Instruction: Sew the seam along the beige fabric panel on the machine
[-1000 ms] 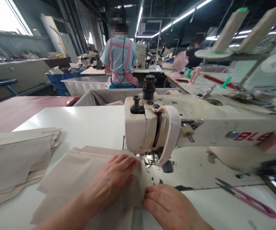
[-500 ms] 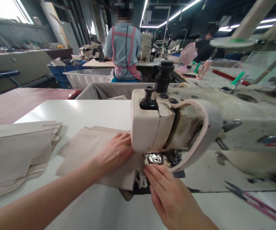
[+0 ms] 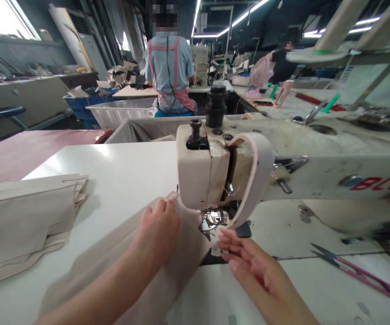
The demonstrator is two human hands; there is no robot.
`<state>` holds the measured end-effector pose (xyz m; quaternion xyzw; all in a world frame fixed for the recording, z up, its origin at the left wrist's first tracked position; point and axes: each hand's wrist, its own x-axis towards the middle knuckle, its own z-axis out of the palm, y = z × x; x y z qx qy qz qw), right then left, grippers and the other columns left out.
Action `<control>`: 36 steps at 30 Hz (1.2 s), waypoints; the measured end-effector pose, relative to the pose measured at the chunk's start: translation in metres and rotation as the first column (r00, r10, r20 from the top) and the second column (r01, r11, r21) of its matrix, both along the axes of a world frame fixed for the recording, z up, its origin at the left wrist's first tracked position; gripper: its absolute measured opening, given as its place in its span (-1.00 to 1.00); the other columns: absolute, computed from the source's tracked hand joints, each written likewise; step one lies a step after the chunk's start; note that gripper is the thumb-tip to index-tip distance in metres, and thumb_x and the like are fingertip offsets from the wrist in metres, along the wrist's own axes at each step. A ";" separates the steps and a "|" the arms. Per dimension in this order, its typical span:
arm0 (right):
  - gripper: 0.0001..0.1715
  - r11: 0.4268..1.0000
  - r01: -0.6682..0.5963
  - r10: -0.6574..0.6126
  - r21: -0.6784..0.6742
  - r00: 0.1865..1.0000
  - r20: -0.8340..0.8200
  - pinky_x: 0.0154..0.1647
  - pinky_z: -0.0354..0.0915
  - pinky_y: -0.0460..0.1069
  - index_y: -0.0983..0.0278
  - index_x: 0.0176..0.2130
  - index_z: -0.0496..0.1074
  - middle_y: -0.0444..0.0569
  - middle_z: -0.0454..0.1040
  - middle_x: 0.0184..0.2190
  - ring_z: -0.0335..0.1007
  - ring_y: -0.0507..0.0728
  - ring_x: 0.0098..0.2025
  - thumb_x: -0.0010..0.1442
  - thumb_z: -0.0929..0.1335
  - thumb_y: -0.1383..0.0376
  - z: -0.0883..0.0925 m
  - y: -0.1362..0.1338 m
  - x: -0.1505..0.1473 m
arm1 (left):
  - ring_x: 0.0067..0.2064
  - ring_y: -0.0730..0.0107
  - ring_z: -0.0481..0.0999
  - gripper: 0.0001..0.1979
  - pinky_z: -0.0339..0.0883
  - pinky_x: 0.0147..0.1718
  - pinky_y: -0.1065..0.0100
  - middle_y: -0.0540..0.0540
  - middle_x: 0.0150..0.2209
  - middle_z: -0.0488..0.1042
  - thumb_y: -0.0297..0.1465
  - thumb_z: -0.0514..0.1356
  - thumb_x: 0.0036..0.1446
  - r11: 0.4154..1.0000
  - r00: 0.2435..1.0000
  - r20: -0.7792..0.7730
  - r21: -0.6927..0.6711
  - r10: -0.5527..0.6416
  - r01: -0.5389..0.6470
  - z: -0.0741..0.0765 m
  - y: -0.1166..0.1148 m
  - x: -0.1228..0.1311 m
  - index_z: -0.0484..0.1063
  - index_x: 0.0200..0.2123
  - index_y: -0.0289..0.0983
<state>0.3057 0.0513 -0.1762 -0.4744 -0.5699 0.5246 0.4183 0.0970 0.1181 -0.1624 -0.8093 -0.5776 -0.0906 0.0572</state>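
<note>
The left hand (image 3: pixel 157 225) lies flat on the beige fabric piece (image 3: pixel 120 266), fingers curled over its far edge at the sewing machine (image 3: pixel 215 171). The right hand (image 3: pixel 249 262), fingers spread, touches the fabric just below the presser foot (image 3: pixel 215 219) (metal, partly hidden). Pink-handled snips (image 3: pixel 357 271) lie on the counter (image 3: pixel 123 171), right.

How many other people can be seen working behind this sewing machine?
2. One person in a blue shirt and pink apron sits with back turned, straight behind the sewing machine. A second person in dark clothes is farther back on the right. Others may be hidden.
</note>
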 end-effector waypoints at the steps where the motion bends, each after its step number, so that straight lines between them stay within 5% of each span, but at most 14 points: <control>1: -0.60 0.970 -0.003 -0.050 -0.242 0.976 -0.213 0.08 0.36 0.10 0.15 0.08 0.37 0.06 0.44 0.07 0.37 0.19 0.12 0.24 0.34 0.24 0.002 -0.007 -0.001 | -0.11 0.00 0.48 -0.72 0.44 -0.27 0.02 -0.37 -0.06 0.44 -0.55 0.14 0.20 1.000 0.998 -0.066 -0.005 0.009 -0.009 -0.001 -0.009 0.001 0.38 -0.01 -0.51; 3: -0.49 0.824 -0.178 -0.138 -0.538 0.858 -0.495 -0.06 0.43 0.04 0.21 0.00 0.43 0.09 0.51 -0.02 0.46 0.22 0.03 0.07 0.48 0.13 0.005 -0.017 -0.007 | -0.10 -0.19 0.45 -0.68 0.42 -0.32 -0.04 -0.56 -0.06 0.41 -0.62 0.07 0.19 0.999 0.983 -0.181 0.023 0.032 -0.028 -0.005 -0.023 0.001 0.34 0.00 -0.67; 5: -0.39 0.754 -0.289 -0.153 -0.590 0.796 -0.585 -0.17 0.45 -0.01 0.28 -0.07 0.47 0.08 0.57 -0.15 0.54 0.20 -0.10 -0.09 0.57 0.12 0.008 -0.020 -0.015 | 0.02 -0.20 0.38 -0.65 0.39 -0.17 -0.06 -0.54 0.02 0.36 -0.62 0.05 0.19 0.997 0.985 -0.170 0.074 -0.011 0.024 -0.008 -0.031 0.001 0.31 0.04 -0.63; 8: -0.46 0.822 -0.164 -0.178 -0.546 0.835 -0.520 -0.17 0.44 -0.02 0.28 -0.09 0.47 0.03 0.58 -0.18 0.56 0.13 -0.19 -0.04 0.56 0.15 0.013 -0.010 -0.023 | 0.01 0.10 0.39 -0.75 0.38 -0.08 0.17 -0.26 -0.03 0.39 -0.57 0.13 0.15 0.990 0.973 0.187 -0.012 -0.137 0.141 -0.012 -0.036 0.006 0.31 -0.07 -0.35; 12: -0.57 0.871 -0.093 -0.147 -0.482 0.888 -0.436 -0.19 0.43 0.01 0.30 -0.12 0.51 0.01 0.61 -0.25 0.56 0.14 -0.25 -0.01 0.53 0.22 0.017 0.010 -0.025 | -0.37 0.37 0.33 -0.71 0.29 -0.42 0.39 -0.01 -0.36 0.33 -0.43 0.31 -0.04 0.953 0.831 0.555 -0.273 0.045 0.130 -0.012 -0.039 0.020 0.20 -0.36 -0.23; 21: -0.59 0.872 -0.088 -0.124 -0.481 0.911 -0.392 -0.33 0.44 -0.03 0.32 -0.28 0.58 -0.04 0.61 -0.46 0.55 0.14 -0.40 -0.07 0.53 0.10 0.013 0.015 -0.034 | -0.41 0.44 0.31 -0.87 0.19 -0.44 0.44 0.00 -0.38 0.35 -0.56 0.22 -0.06 0.878 0.728 0.680 -0.400 0.091 0.264 -0.005 -0.050 0.019 0.35 -0.41 -0.25; 30: -0.65 0.916 -0.014 -0.141 -0.401 0.924 -0.355 -0.13 0.43 0.07 0.33 -0.25 0.57 -0.01 0.63 -0.37 0.57 0.17 -0.30 0.00 0.48 0.15 0.011 0.013 -0.034 | -0.55 0.51 0.30 -0.78 0.18 -0.57 0.49 0.10 -0.56 0.36 -0.49 0.33 -0.14 0.849 0.550 0.775 -0.486 0.311 0.205 -0.008 -0.040 0.020 0.33 -0.43 -0.27; 36: -0.65 0.922 0.019 -0.157 -0.387 0.931 -0.329 -0.18 0.46 0.06 0.33 -0.23 0.54 -0.03 0.62 -0.39 0.57 0.15 -0.32 -0.01 0.49 0.18 0.014 0.016 -0.033 | -0.49 0.48 0.35 -0.72 0.21 -0.52 0.47 0.06 -0.52 0.38 -0.40 0.38 -0.12 0.805 0.444 0.831 -0.497 0.335 0.324 -0.018 -0.036 0.014 0.32 -0.40 -0.28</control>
